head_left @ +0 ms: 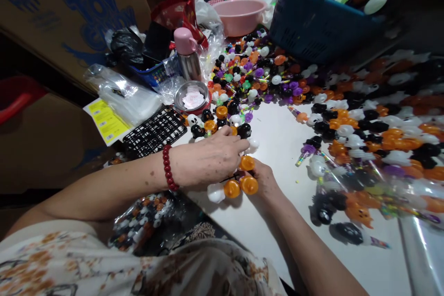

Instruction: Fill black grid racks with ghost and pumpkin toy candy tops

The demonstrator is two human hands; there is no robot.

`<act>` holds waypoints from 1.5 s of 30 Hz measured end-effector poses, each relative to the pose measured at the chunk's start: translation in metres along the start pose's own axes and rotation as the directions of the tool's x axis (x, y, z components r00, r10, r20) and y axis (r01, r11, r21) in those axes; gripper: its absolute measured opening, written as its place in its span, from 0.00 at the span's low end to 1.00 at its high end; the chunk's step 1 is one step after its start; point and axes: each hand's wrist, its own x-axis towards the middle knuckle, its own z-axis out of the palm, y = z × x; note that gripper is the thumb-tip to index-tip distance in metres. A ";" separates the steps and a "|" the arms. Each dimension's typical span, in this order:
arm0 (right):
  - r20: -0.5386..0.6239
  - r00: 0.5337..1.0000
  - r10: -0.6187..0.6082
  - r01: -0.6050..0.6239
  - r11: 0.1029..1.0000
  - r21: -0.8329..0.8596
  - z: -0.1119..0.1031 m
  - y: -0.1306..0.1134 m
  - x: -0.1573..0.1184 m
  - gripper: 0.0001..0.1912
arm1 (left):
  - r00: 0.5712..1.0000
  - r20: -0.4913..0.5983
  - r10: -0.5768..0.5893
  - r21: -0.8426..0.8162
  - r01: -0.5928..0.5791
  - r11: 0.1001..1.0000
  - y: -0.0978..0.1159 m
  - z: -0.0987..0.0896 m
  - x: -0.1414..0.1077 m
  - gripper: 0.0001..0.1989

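Observation:
My left hand (213, 155), with a red bead bracelet (168, 166) at the wrist, reaches over a cluster of Halloween figure toppers. Its fingers are bent down among them, and what they pinch is hidden. White ghost toppers (194, 120), black toppers (244, 130) and an orange pumpkin topper (221, 112) stick out beyond the fingers. My right hand (265, 178) is closed at the near right side of the cluster, its fingers mostly hidden behind orange pumpkin toppers (249, 185). A white topper (215, 193) hangs beside these. Something dark shows between the hands.
Topped candy tubes (350, 138) cover the right side of the white table (277, 138), with a heap (249, 71) behind. A black grid rack (156, 130), round tin (192, 97), pink-capped flask (187, 53), pink basin (239, 16) and blue basket (319, 25) stand around.

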 end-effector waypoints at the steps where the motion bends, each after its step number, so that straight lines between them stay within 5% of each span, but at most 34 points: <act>1: -0.004 1.000 -0.009 0.009 1.000 0.004 0.000 0.000 0.000 0.06 | 1.000 0.000 0.004 -0.002 -0.004 1.000 0.000 0.001 0.000 0.10; 9: 0.050 0.999 0.010 -0.009 1.000 -0.027 -0.001 -0.009 0.010 0.06 | 0.993 -0.010 -0.120 -0.129 0.118 0.985 -0.002 0.001 -0.013 0.02; 17: 0.081 0.992 0.093 -0.091 0.995 -0.028 -0.010 -0.022 0.013 0.08 | 0.972 0.008 -0.233 -0.282 0.226 0.933 0.004 -0.001 -0.028 0.15; 26: 0.046 0.999 -0.020 0.031 0.968 -0.249 -0.018 -0.033 -0.001 0.10 | 0.949 -0.215 -0.230 -0.230 0.180 0.956 0.023 0.007 -0.039 0.22; 29: -0.070 0.996 0.059 -0.086 0.854 -0.513 -0.041 -0.036 -0.007 0.10 | 0.930 -0.311 -0.194 -0.135 0.159 0.978 0.033 0.018 -0.038 0.25; 32: -0.260 0.950 0.175 -0.313 0.584 -0.749 -0.076 -0.034 -0.006 0.10 | 0.925 -0.353 -0.142 -0.011 0.148 0.989 0.040 0.031 -0.031 0.27; 35: -0.397 0.883 0.252 -0.466 0.360 -0.808 -0.105 -0.026 0.001 0.12 | 0.924 -0.365 -0.119 0.104 0.167 0.980 0.042 0.042 -0.021 0.28; 38: -0.414 0.854 0.315 -0.501 0.287 -0.816 -0.119 -0.017 0.010 0.12 | 0.930 -0.351 -0.113 0.151 0.175 0.973 0.042 0.050 -0.013 0.29; 42: -0.483 0.813 0.325 -0.581 0.418 -0.698 -0.121 -0.010 0.012 0.13 | 0.936 -0.331 -0.117 0.155 0.177 0.972 0.041 0.058 -0.010 0.29; 45: -0.554 0.748 0.365 -0.591 0.745 -0.308 -0.115 -0.007 0.003 0.14 | 0.941 -0.312 -0.129 0.168 0.189 0.967 0.040 0.060 -0.012 0.29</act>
